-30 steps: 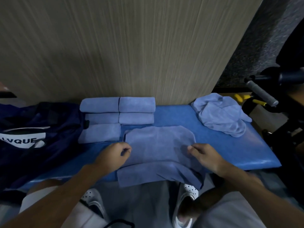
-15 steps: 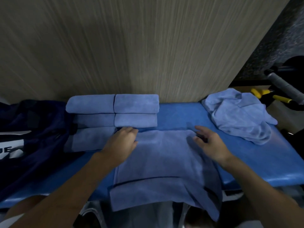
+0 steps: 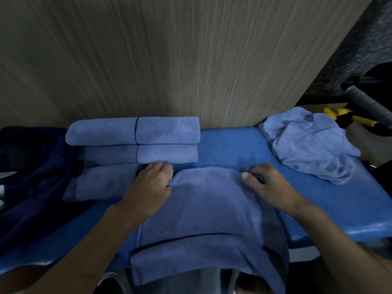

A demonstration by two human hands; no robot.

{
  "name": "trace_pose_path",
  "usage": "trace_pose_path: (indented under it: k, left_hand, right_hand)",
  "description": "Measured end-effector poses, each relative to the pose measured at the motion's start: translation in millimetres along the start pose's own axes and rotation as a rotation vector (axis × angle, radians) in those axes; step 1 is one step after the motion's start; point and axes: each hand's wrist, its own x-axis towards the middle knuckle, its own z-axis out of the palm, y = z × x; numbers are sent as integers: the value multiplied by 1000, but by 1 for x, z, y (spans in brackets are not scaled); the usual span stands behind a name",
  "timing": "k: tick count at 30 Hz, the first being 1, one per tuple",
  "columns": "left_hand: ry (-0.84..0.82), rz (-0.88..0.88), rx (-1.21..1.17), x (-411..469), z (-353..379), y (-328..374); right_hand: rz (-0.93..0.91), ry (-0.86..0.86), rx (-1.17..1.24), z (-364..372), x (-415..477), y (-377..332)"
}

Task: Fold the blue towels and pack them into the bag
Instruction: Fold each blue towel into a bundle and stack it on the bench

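Observation:
A blue towel (image 3: 207, 211) lies spread on the blue padded bench (image 3: 239, 149), its near part hanging over the front edge. My left hand (image 3: 151, 183) pinches its far left corner. My right hand (image 3: 267, 185) grips its far right corner, the far edge bunched up between them. Several folded blue towels (image 3: 135, 143) are stacked in rows at the back left, against the wall. A crumpled heap of unfolded blue towels (image 3: 307, 143) sits at the bench's right end. The dark navy bag (image 3: 31, 172) lies at the left.
A wood-grain wall panel (image 3: 169, 60) stands right behind the bench. At the far right are a grey-handled bar (image 3: 369, 102) and yellow-handled tools (image 3: 339, 114). My legs and shoes show below the bench's front edge.
Both hands went from the towel's near part to its far corners and now grip them, bunching the far edge. The camera has tilted and moved closer.

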Motion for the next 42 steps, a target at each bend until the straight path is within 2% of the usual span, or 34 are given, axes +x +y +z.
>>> trace_pose_path:
  k: [5,12,19,23,30,37,42]
  left_hand:
    - [16,1,176,-2,3,-1]
    - [60,77,214,-7,0,4]
    - [56,116,238,-5,-2,3]
    - [42,125,274,-6,-3,2]
    - [51,122,396,-6,0,-2]
    - [35,104,488,-7,-2,-5]
    - [51,111,427,-7,1,-8]
  right_hand:
    - [-66,-5,-110,-4,-5,3]
    - [-17,-60,-163,-15,-17,4]
    - [54,-59,174,-15,-24,5]
    - [-42,-83,267,-17,-27,-4]
    - [-92,-34,125,-10,-22,4]
    - [15,100,72,-10,-17,7]
    - [89,225,120,-19,-19,5]
